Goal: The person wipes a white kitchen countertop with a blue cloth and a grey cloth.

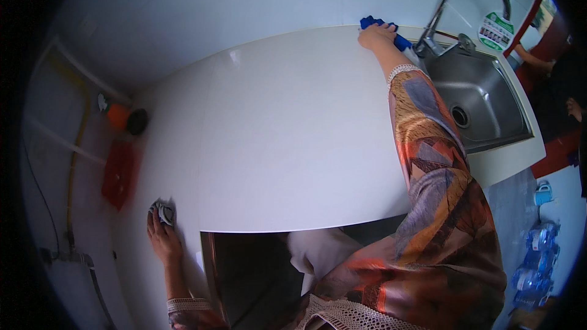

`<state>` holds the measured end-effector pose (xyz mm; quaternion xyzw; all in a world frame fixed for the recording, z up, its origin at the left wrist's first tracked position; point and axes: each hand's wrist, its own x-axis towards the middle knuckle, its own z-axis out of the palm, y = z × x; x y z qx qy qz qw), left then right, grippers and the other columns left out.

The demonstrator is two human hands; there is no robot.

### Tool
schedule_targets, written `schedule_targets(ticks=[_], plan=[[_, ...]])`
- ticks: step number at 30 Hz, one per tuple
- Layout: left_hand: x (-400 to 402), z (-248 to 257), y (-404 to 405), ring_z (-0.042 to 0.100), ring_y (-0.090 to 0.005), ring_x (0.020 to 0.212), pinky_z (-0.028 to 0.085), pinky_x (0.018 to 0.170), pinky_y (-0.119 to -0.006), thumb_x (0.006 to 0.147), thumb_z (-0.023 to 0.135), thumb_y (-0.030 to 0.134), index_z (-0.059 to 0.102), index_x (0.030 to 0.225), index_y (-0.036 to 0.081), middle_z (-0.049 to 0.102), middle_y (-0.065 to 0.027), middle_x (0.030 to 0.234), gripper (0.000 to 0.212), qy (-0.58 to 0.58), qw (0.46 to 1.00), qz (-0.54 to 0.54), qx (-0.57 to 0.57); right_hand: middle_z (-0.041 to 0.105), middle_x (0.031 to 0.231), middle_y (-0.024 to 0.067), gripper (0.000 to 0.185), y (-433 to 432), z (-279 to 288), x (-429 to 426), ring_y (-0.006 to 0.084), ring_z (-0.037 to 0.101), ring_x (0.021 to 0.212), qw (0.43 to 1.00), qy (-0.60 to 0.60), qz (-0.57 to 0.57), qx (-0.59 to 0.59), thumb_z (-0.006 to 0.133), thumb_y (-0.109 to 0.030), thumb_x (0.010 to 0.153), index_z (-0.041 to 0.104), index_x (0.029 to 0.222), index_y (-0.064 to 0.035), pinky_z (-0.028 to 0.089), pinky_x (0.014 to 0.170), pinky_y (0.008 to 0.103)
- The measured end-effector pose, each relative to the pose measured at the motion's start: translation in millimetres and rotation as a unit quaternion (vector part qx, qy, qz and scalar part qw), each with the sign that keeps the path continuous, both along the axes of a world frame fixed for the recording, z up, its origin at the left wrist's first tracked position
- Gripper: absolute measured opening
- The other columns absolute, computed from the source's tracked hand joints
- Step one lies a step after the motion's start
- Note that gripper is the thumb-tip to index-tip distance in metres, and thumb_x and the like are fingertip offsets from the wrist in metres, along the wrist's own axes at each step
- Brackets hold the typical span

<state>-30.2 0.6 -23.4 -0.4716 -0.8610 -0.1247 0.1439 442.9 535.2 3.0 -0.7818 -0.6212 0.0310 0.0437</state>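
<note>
My right hand (378,37) presses a blue cloth (402,43) at the back edge of the white countertop (293,137), beside the base of the chrome faucet (431,39). Part of the cloth is hidden beneath the palm and fingers. On the left part of the counter, my left hand (164,238) rests over a crumpled grey cloth (163,212), its fingers on the fabric.
A stainless steel sink (486,96) is set into the counter's right end. Along the left wall are a red object (118,174) and an orange and black object (120,117). Large blue water bottles (534,279) stand at lower right. Another person's arm (534,59) shows far right.
</note>
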Motion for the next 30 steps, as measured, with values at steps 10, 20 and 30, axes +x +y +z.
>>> schedule_targets(ticks=[10, 20, 30], plan=[[14, 7, 8, 0.038, -0.0388, 0.127, 0.032, 0.106, -0.044, 0.085, 0.044, 0.011, 0.044, 0.135, 0.007, 0.041, -0.0192, 0.139, 0.050, 0.006, 1.000, -0.001, -0.014, 0.027, 0.148, 0.0226, 0.062, -32, 2, -252, 0.0440, 0.026, 0.134, 0.967, -0.054, 0.249, -0.002, 0.039, -0.030, 0.091, 0.030, 0.140, 0.0052, 0.021, 0.107, 0.0528], [24, 14, 7, 0.037, -0.0360, 0.129, 0.030, 0.108, -0.043, 0.085, 0.045, 0.014, 0.045, 0.135, 0.011, 0.038, -0.0184, 0.141, 0.050, -0.031, 0.999, 0.034, -0.018, 0.023, 0.152, 0.0093, 0.053, -117, 4, -320, 0.0329, 0.016, 0.141, 0.835, 0.001, 0.551, 0.013, 0.031, -0.040, 0.097, 0.032, 0.144, -0.0156, 0.022, 0.109, 0.0531], [11, 7, 6, 0.038, -0.0344, 0.128, 0.032, 0.107, -0.041, 0.087, 0.045, 0.015, 0.046, 0.134, 0.012, 0.039, -0.0165, 0.141, 0.048, -0.018, 0.999, 0.027, 0.004, 0.015, 0.154, 0.0132, 0.053, -352, 16, -177, 0.0312, 0.006, 0.143, 0.638, 0.024, 0.767, -0.062, 0.033, -0.035, 0.097, 0.028, 0.145, -0.0122, 0.008, 0.114, 0.0498]])
